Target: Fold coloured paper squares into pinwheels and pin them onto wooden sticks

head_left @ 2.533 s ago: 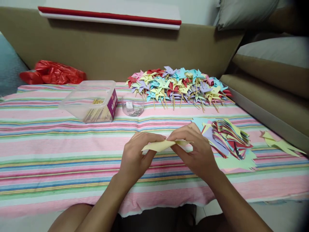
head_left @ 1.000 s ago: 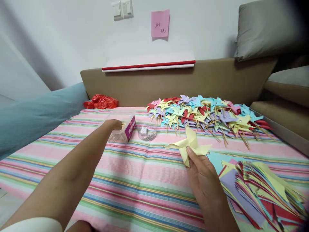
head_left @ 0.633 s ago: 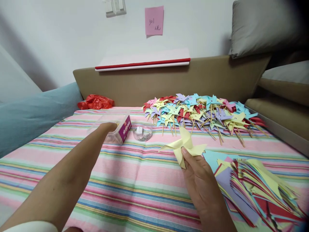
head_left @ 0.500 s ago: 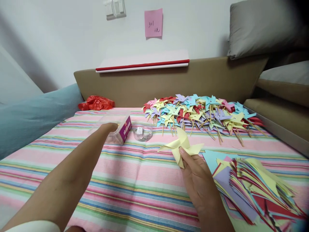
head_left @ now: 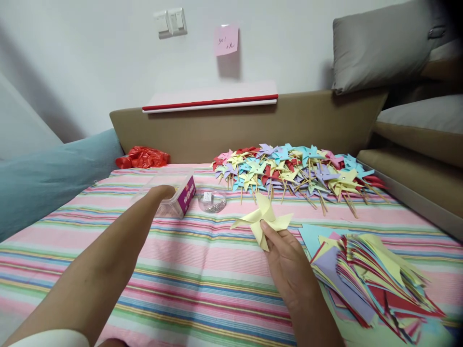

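Note:
My right hand [head_left: 287, 255] is closed on a pale yellow paper pinwheel [head_left: 266, 212], its thumb pressing the folded tips at the centre. No stick shows on this pinwheel. My left hand [head_left: 167, 193] reaches into a clear plastic box [head_left: 173, 208] with a purple label; its fingers are hidden inside. Just right of the box lies a round clear container [head_left: 217, 202] of small shiny metal pieces, with a white tag.
Finished pinwheels [head_left: 289, 168] on sticks are heaped at the back right. Stacked coloured paper sheets [head_left: 365, 279] lie to the right of my right hand. A red plastic bag [head_left: 142, 156] rests at the back left. The striped cloth [head_left: 202, 289] covers the surface.
My view has shifted slightly, so the scene sits a little further left and lower. My left hand stays in the box and my right hand still holds the yellow pinwheel.

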`<state>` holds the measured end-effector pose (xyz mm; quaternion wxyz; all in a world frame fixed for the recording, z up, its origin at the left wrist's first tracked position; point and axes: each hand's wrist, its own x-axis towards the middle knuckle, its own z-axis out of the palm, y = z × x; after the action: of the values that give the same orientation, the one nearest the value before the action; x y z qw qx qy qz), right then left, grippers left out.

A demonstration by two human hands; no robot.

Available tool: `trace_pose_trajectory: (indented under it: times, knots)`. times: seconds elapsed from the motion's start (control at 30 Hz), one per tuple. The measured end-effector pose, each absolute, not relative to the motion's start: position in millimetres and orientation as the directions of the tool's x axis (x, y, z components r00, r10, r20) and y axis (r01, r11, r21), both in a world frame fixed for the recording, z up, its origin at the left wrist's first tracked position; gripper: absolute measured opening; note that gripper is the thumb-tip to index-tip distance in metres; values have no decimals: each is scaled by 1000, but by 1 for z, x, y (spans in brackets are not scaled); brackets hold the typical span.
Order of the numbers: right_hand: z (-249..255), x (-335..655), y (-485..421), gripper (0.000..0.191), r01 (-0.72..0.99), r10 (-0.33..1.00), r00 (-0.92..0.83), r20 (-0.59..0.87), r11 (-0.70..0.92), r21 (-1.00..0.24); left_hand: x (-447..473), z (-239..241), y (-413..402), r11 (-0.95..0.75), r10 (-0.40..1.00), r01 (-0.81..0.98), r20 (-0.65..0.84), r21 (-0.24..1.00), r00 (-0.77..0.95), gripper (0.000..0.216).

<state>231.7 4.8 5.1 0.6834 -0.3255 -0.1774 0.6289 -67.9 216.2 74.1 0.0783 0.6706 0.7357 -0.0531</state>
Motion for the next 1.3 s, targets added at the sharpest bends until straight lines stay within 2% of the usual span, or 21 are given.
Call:
trace_pose_trajectory:
  times: [0.1, 0.2, 0.3, 0.33, 0.37, 0.4, 0.43, 0.47, 0.53, 0.73, 1.0, 1.13, 1.3]
  knots:
    - [4, 233, 3, 38, -738, 981, 117, -156, -19, -675, -55, 98, 215, 167, 972, 986, -166, 9, -164, 36]
    - [6, 233, 1, 27, -738, 979, 117, -166, -26, -674, -39, 127, 200, 178, 984, 983, -17, 36, -177, 36]
    - [8, 233, 1, 18, -753, 979, 125, -163, -13, -657, -21, 136, 152, 79, 986, 988, 136, 131, -97, 37]
    - [9, 234, 1, 16, -760, 980, 122, -156, -9, -649, -14, 131, 129, -24, 985, 977, 174, 210, -13, 35]
    - [10, 234, 2, 15, -768, 982, 117, -148, -5, -641, -6, 123, 106, -248, 953, 858, 273, 450, 132, 35]
    - [10, 235, 2, 14, -774, 984, 113, -138, 0, -633, 1, 111, 83, -408, 910, 645, 343, 646, 233, 34]
    - [11, 236, 1, 13, -780, 986, 109, -123, 8, -626, 9, 97, 62, -461, 885, 435, 369, 773, 282, 34]
    - [11, 237, 1, 13, -783, 989, 107, -104, 20, -622, 16, 82, 44, -453, 877, 270, 371, 850, 305, 33]
    - [13, 239, -2, 12, -777, 994, 100, -53, 45, -628, 28, 56, 19, -366, 892, 79, 325, 927, 315, 32]
    - [18, 234, -13, 14, -692, 996, 88, 29, 82, -717, 44, 22, 6, -278, 891, -129, 306, 952, 335, 23]
    - [19, 223, -12, 26, -561, 990, 11, 144, 125, -818, 52, 15, 0, 4, 933, -304, 106, 953, 344, 22]
    - [21, 224, -16, 21, -482, 975, -44, 219, 171, -859, 51, 17, -3, -2, 922, -294, 116, 956, 369, 20]
    - [24, 222, -21, 10, -377, 945, 6, 328, 306, -874, 48, 16, -4, -101, 906, -244, 191, 964, 378, 12]
